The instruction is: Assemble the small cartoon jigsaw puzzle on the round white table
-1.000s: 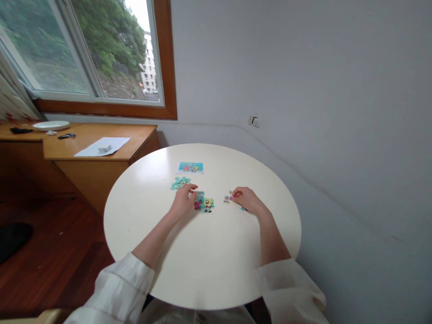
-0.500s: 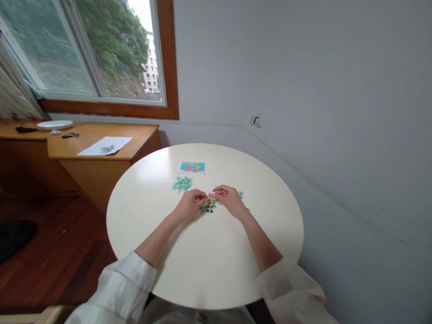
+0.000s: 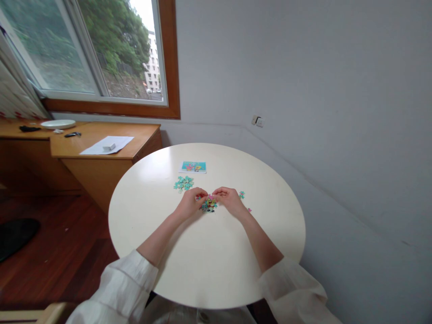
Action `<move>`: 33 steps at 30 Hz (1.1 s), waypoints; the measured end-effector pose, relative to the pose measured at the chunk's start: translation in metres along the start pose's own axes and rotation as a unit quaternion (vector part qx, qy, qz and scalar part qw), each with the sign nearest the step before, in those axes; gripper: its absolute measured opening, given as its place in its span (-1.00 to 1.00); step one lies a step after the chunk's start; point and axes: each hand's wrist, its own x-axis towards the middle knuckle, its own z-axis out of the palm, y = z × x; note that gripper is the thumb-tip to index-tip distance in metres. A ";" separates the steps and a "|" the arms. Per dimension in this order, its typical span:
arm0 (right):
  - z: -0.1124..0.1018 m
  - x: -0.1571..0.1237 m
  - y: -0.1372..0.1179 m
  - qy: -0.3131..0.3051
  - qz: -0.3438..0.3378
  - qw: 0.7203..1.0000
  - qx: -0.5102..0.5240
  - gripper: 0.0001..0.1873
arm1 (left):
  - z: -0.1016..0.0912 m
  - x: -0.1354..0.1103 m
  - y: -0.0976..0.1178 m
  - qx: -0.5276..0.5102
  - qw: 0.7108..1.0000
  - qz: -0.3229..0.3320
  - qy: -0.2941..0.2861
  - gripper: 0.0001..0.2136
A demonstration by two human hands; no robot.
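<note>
My left hand (image 3: 191, 203) and my right hand (image 3: 229, 199) come close together over a small cluster of joined jigsaw puzzle pieces (image 3: 209, 207) near the middle of the table. Yellow, pink and teal parts show in the cluster. The right fingertips pinch a pink puzzle piece at its upper edge. Closed fingers of my left hand hold the cluster's left side, partly covering it. Behind my left hand lies a heap of teal puzzle pieces (image 3: 184, 183). Past the heap is a picture card (image 3: 192, 167) with pink and yellow cartoon figures.
A few loose pieces (image 3: 242, 195) and a pink piece (image 3: 249, 210) lie right of my right hand on the round white table (image 3: 209, 261). A wooden desk (image 3: 97, 167) stands at the back left, with a paper sheet (image 3: 118, 142) and a white plate (image 3: 58, 124).
My right hand has shifted slightly left, bringing its fingertips closer to my left hand above the cluster. The whole view has moved a little.
</note>
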 end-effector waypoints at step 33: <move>-0.003 0.003 0.000 0.051 -0.026 0.998 0.002 -0.73 | -0.018 0.015 -0.009 -0.579 0.735 -0.321 0.148 -0.89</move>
